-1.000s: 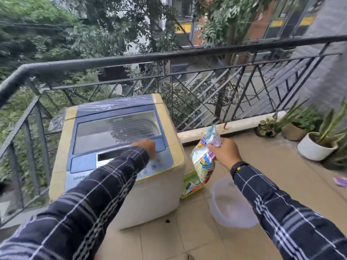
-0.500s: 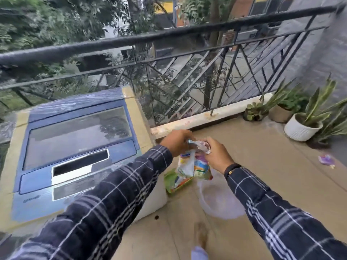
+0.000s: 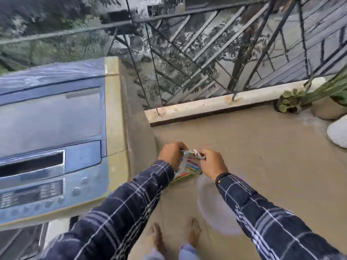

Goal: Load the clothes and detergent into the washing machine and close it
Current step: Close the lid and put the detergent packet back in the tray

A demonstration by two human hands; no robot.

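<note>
A top-loading washing machine (image 3: 56,139) with a blue lid and yellowed body fills the left of the head view; its lid is down and its panel buttons face me. To its right, low over the floor, both hands hold a colourful detergent packet (image 3: 188,165). My left hand (image 3: 171,154) grips the packet's top on the left, and my right hand (image 3: 213,163) pinches the top on the right. No clothes are visible.
A clear plastic basin (image 3: 217,209) lies on the tan floor under my right forearm. A green packet (image 3: 178,178) lies on the floor beside the machine. Potted plants (image 3: 293,99) stand at the far right by the black railing (image 3: 187,53). My bare feet (image 3: 174,235) show below.
My left hand left the machine's lid and joined my right hand on the packet. Both hands have dropped lower beside the machine, and my view has tilted down.
</note>
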